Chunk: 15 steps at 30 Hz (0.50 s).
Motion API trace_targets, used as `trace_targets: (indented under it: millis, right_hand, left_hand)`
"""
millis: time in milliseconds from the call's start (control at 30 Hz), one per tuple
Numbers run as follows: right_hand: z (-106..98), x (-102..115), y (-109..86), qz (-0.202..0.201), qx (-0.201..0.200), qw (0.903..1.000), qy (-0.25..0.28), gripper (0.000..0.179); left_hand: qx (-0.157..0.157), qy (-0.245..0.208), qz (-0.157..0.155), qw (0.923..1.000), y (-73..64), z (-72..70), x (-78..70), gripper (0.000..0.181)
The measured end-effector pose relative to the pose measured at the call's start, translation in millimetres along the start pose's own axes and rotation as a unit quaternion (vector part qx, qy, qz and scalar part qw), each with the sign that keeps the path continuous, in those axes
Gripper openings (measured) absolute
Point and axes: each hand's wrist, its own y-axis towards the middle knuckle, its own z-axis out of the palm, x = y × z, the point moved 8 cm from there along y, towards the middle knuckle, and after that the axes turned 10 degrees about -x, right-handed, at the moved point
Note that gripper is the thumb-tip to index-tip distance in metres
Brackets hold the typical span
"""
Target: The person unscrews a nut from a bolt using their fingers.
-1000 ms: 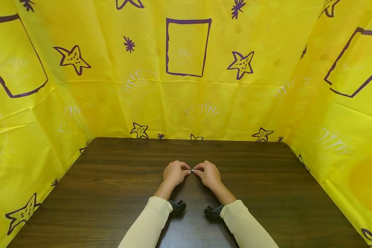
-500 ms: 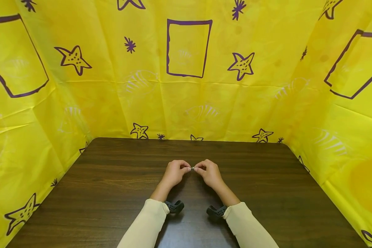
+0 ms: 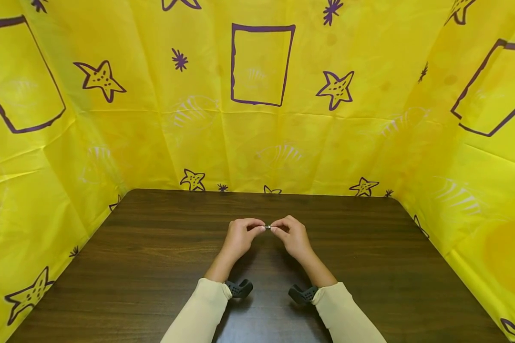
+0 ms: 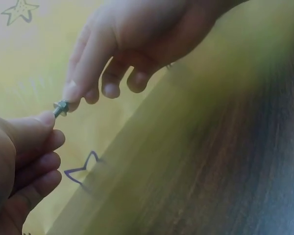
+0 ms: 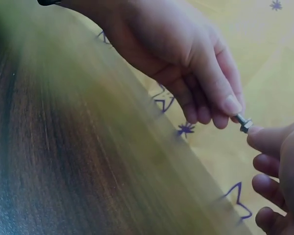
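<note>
Voice one: What are the grips doing?

Voice two: The left grip and right grip nearly meet, fingertips facing each other, with one small metal bolt bridging the narrow gap between them.

Voice one: How is it pinched?

Voice two: The left grip pinches the threaded end between thumb and finger. The right grip pinches the opposite end, at the hex part. A short stretch of thread and a wider rim show between the two grips. The other fingers curl loosely.

Voice one: And around them?

Voice two: Below both grips lies a dark brown, wood-grain tabletop. Behind each grip, towards the person, come a dark wrist strap and a cream sleeve. Beyond the grips, past the far edge, hangs yellow cloth printed with purple stars.
</note>
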Motion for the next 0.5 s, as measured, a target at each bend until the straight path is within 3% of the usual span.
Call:
trace_targets:
  millis: [233, 367, 500]
  right_hand:
    - [-7, 4, 2.2, 0.001, -0.014, 0.9994, 0.033, 0.004]
    - [-8, 3, 2.6, 0.028, -0.010, 0.9959, 0.086, 0.005]
    - [-7, 2, 2.9, 0.081, -0.010, 0.9851, 0.152, 0.011]
  left_hand:
    - [0.002, -0.004, 0.006, 1.0000, 1.3, -1.4, -9.5, 0.007]
    - [-0.004, -0.022, -0.001, 0.9998, 1.6, -3.7, -13.1, 0.006]
    - [-0.016, -0.034, -0.004, 0.9993, 3.4, -8.0, -19.0, 0.007]
